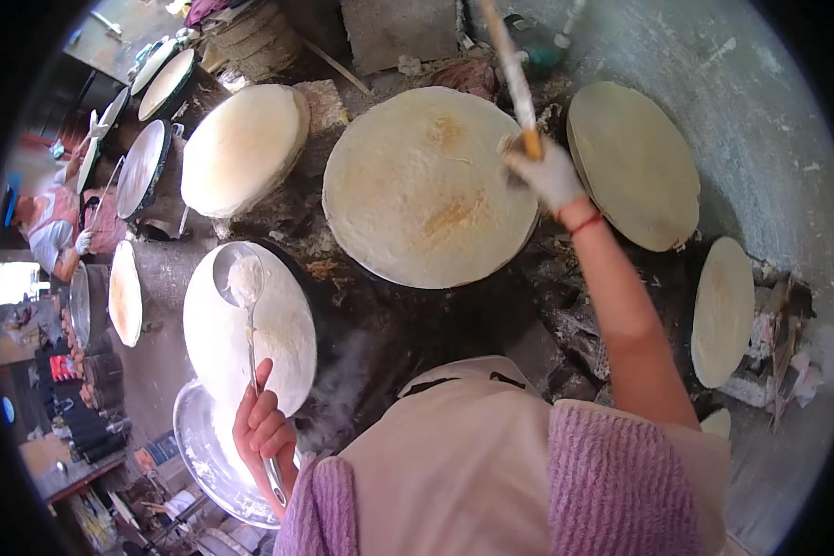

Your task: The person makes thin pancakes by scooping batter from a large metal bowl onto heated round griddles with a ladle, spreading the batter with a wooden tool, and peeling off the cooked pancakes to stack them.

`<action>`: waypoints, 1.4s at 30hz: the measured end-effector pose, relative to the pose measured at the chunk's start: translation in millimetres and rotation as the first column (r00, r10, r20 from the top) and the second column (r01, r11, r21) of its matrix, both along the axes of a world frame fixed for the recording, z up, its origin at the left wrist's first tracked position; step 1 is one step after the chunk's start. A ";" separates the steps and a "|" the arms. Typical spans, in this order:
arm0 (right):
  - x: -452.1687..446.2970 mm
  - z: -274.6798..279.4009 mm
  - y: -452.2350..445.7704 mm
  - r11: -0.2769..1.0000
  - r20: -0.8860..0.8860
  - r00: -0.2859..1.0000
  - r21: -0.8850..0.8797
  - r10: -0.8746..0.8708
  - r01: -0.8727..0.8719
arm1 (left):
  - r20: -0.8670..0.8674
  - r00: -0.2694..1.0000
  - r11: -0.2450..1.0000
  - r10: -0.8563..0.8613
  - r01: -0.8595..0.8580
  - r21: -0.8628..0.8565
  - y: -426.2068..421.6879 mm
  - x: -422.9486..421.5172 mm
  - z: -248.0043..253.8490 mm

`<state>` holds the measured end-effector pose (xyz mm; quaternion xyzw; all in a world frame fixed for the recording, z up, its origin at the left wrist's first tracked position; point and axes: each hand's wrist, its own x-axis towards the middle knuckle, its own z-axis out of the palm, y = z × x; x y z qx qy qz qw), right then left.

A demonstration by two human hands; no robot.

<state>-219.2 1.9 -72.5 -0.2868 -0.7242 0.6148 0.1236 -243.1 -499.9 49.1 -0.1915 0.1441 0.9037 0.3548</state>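
Note:
My left hand (267, 428), bare, is wrapped round the handle of a metal ladle (251, 334). White batter or dough (246, 281) lies in the ladle's bowl, over a white round flatbread (283, 343). Below it is a metal basin (190, 445) with white contents. My right hand (547, 173), in a white glove with a red band at the wrist, grips a long whitened stick (519, 79). It is at the right edge of a large round flatbread (435, 185) with browned patches. Whether its fingers touch the bread I cannot tell.
More round flatbreads lie on griddles at the right (635, 167), far right (723, 313) and upper left (244, 151). A co-worker (56, 218) stands at the far left with a thin stick. A wall (741, 120) bounds the right side. Steam rises near the basin.

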 end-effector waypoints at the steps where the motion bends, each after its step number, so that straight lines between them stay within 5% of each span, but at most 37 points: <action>1: -17.0 -9.3 31.2 0.997 -0.054 0.998 0.074 -0.012 0.016 | 0.000 1.000 1.000 0.014 -0.014 -0.001 0.5 5.5 1.1; 3: -52.2 -22.2 77.3 0.873 -0.033 0.999 0.488 0.032 -0.012 | 0.020 0.999 0.999 0.047 -0.047 0.000 1.7 17.8 1.5; 9: -137.6 -40.1 112.4 0.755 0.450 0.880 0.523 0.150 -0.396 | 0.049 0.980 0.981 0.195 -0.194 -0.023 8.7 51.3 4.5; 13: -142.5 -31.0 102.0 0.669 0.386 0.861 0.548 0.331 -0.503 | 0.049 0.947 0.947 0.317 -0.313 -0.077 17.6 67.3 9.0; 17: -140.5 -23.5 110.8 0.697 0.338 0.903 0.580 0.265 -0.422 | 0.036 0.944 0.944 0.327 -0.325 -0.059 21.2 74.0 6.8; 19: -138.7 -21.5 122.5 0.840 0.240 0.925 0.397 0.294 -0.370 | 0.032 0.938 0.936 0.346 -0.342 -0.079 25.9 75.9 8.5; 21: -139.7 -44.4 141.5 0.848 0.222 0.949 0.435 0.225 -0.303 | 0.039 0.934 0.934 0.355 -0.352 -0.062 29.9 77.1 9.1; 24: -133.6 -69.0 154.9 0.997 -0.030 0.996 -0.014 0.079 -0.079 | 0.045 0.934 0.935 0.353 -0.351 -0.061 31.7 80.3 8.2; 25: -124.9 -60.8 150.5 0.997 -0.026 0.997 -0.014 0.078 -0.078 | 0.049 0.935 0.935 0.352 -0.349 -0.062 33.1 80.8 7.8; 28: -98.6 -27.1 130.4 0.919 0.067 0.998 -0.392 -0.014 0.040 | 0.058 0.933 0.935 0.354 -0.351 -0.057 33.9 82.8 6.8; 33: -79.5 -23.5 130.6 0.875 -0.005 0.999 -0.483 0.041 -0.038 | 0.078 0.932 0.935 0.353 -0.349 -0.065 35.4 80.2 4.9; 42: -81.5 -46.9 130.4 0.856 -0.109 0.983 -0.512 -0.146 0.070 | 0.046 0.948 0.949 0.315 -0.313 -0.035 37.5 80.1 1.0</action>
